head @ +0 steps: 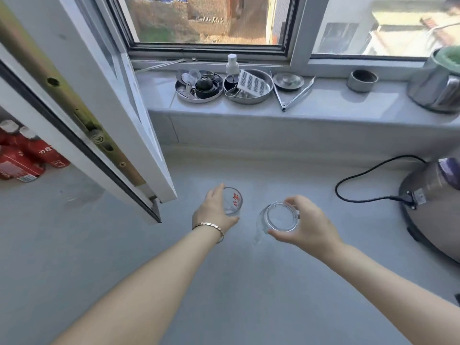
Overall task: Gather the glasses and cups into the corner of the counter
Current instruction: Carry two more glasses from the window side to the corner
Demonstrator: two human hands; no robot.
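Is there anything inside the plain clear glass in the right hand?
The plain glass looks empty: its base and the grey counter show through the open mouth. The right hand grips the rim, and its fingers hide part of the far side.

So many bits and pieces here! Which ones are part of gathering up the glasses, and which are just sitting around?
Part of the job:
- glass with red lettering, gripped by the left hand
- plain clear glass, gripped by the right hand
- counter they go on

Just sitting around:
- metal dishes of oddments on the sill
- spray bottle
- tongs
- appliance with black cord
- red packets
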